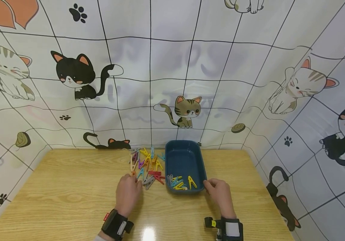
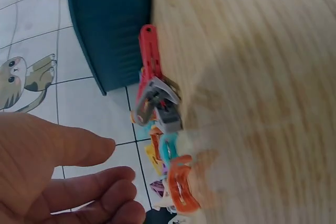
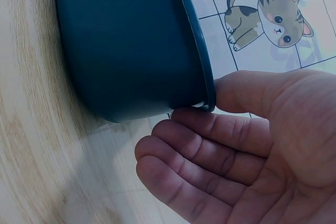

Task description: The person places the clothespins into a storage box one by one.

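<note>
My left hand (image 1: 127, 194) is loosely curved, thumb apart from the fingers, holding nothing, near an orange clothespin (image 2: 181, 184) on the table (image 1: 76, 187). I judge it light, stiff, slightly slick; I'd pinch its middle, as squeezing the handles would probably spring it. My right hand (image 1: 219, 194) pinches the rim of the blue bin (image 1: 185, 157), beside the clothespin pile (image 1: 155, 173).

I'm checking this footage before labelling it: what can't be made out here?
Head view: exact count of the clothespin pile; they overlap.
Head view: count of the clips in the blue tray; small, overlapping.
Right wrist view: inside of the blue tray; its wall hides it.
Left wrist view: exact outlines of the grey clips; blurred.
Head view: head of the top cat; cut off by the upper edge.
</note>
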### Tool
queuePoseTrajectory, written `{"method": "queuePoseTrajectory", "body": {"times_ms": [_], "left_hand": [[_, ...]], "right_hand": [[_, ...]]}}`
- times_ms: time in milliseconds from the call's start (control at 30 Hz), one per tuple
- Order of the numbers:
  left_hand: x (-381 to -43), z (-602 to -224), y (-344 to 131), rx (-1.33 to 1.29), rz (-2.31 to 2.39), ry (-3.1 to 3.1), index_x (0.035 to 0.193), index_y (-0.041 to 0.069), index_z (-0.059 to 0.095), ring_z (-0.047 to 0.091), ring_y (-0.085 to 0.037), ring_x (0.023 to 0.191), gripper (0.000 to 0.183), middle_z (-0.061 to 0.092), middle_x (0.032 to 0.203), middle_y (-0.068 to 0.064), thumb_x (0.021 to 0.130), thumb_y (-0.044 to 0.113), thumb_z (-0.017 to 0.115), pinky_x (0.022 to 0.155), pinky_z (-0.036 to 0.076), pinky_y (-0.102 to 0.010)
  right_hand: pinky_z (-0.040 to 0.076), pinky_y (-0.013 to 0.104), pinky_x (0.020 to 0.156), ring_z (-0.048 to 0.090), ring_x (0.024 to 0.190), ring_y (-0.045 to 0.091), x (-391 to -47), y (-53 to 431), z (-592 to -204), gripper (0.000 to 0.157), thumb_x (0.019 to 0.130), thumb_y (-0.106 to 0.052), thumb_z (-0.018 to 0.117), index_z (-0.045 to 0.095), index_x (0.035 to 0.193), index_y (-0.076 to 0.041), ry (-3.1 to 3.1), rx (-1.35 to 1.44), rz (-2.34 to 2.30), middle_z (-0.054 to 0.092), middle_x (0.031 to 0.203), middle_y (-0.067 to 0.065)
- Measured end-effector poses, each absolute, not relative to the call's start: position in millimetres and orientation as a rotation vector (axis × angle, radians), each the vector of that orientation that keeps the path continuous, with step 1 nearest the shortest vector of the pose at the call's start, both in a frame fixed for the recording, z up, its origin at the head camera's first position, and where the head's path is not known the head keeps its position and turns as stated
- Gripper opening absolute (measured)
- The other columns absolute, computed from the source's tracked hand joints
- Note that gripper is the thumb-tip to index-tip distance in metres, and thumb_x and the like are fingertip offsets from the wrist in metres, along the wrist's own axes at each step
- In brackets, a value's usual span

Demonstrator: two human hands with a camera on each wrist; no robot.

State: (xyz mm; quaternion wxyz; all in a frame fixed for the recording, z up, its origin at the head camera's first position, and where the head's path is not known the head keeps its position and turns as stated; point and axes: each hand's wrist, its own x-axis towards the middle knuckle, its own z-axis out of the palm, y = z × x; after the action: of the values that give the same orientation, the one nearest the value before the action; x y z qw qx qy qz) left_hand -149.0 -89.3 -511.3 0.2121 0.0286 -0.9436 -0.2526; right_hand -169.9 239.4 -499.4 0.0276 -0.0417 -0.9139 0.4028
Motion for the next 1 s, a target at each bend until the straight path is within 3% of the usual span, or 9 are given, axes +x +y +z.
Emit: {"method": "queuePoseTrajectory", "body": {"times_ms": [100,300,633,1000], "left_hand": [[-149.2,-514.2,-90.6,0.100,-0.690,-2.666,0.054,0.006,0.049,0.040,-0.019,0.055,0.038,0.045,0.061,-0.006,0.081,0.000,0.075,0.050,0.031,-0.032],[-149.4,-516.5,-92.0,0.113,-0.674,-2.712,0.054,0.006,0.049,0.045,-0.020,0.053,0.040,0.048,0.060,-0.007,0.080,0.003,0.078,0.046,0.035,-0.035],[-152.1,-520.8,-91.6,0.146,-0.573,-2.746,0.060,-0.003,0.058,0.055,-0.029,0.054,0.023,0.054,0.060,-0.012,0.075,-0.003,0.076,0.048,0.046,-0.046],[-155.8,-525.2,-97.4,0.211,-0.593,-2.835,0.061,0.001,0.058,0.048,-0.019,0.053,0.024,0.050,0.058,-0.006,0.082,-0.004,0.067,0.044,0.041,-0.038]], "right_hand": [[0.040,0.029,0.058,0.051,0.062,0.014,-169.7,239.7,-499.7,0.026,0.099,-0.015,0.066,0.073,0.076,-0.006,-2.824,-0.123,1.235,0.064,0.066,0.001],[0.040,0.029,0.059,0.052,0.062,0.014,-169.9,240.5,-500.9,0.024,0.099,-0.016,0.066,0.075,0.078,-0.005,-2.829,-0.111,1.221,0.065,0.066,0.001],[0.040,0.029,0.058,0.052,0.061,0.014,-170.5,240.0,-501.3,0.024,0.098,-0.016,0.067,0.075,0.079,-0.005,-2.830,-0.093,1.202,0.065,0.066,0.001],[0.041,0.029,0.058,0.054,0.062,0.014,-170.4,239.7,-501.3,0.023,0.098,-0.016,0.067,0.076,0.080,-0.005,-2.827,-0.096,1.200,0.066,0.067,0.001]]}}
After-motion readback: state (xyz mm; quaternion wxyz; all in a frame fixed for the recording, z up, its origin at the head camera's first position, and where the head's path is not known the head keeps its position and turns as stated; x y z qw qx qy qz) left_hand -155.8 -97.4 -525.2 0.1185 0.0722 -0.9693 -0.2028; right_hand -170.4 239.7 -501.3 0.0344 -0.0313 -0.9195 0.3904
